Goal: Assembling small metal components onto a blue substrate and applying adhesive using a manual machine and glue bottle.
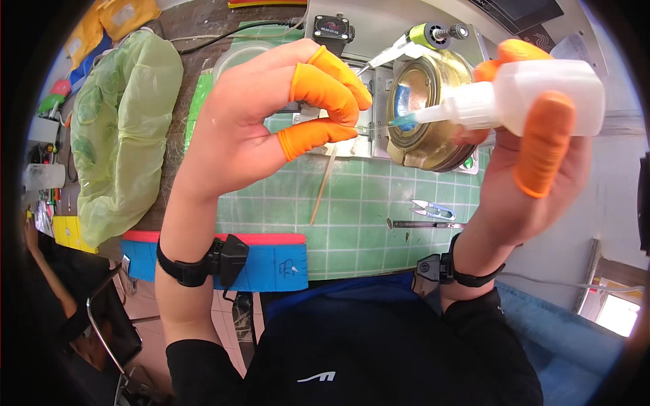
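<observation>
The right hand clamps a bottle; the left hand is pinched together—on what, cannot be told—and a slip could jab it with the nozzle.

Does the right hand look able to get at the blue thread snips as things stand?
Probably not: the right hand is occupied holding a translucent squeeze bottle, though nothing appears to cover the thread snips on the green cutting mat.
</observation>
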`<state>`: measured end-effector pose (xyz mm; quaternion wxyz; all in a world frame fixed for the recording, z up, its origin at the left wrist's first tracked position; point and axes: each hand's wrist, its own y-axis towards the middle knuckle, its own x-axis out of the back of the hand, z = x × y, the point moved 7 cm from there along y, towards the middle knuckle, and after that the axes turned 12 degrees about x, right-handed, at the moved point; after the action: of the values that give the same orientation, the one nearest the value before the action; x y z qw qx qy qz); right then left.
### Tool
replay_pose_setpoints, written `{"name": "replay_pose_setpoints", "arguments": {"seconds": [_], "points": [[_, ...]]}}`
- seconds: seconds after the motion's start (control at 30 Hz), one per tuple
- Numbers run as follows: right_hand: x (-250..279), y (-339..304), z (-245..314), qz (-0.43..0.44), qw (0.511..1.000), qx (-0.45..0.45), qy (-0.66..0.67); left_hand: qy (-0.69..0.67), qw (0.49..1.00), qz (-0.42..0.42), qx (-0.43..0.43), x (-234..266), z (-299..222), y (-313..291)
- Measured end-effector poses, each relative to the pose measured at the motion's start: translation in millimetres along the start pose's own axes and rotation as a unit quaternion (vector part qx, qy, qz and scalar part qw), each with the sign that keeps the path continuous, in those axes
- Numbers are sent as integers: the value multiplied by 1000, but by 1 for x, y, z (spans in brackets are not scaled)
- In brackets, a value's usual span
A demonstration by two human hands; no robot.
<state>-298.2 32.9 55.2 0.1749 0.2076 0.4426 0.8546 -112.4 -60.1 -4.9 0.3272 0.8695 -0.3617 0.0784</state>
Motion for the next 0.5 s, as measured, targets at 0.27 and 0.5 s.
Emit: {"name": "replay_pose_setpoints", "arguments": {"seconds": [0.27, 0.5], "points": [[-8, -9, -7, -9, 990, 23, 137, -11, 1000, 3, 4, 1, 2, 0], [-2, -9, -9, -49, 997, -14, 53, -4, 1000, 4, 0, 2, 1, 0]]}}
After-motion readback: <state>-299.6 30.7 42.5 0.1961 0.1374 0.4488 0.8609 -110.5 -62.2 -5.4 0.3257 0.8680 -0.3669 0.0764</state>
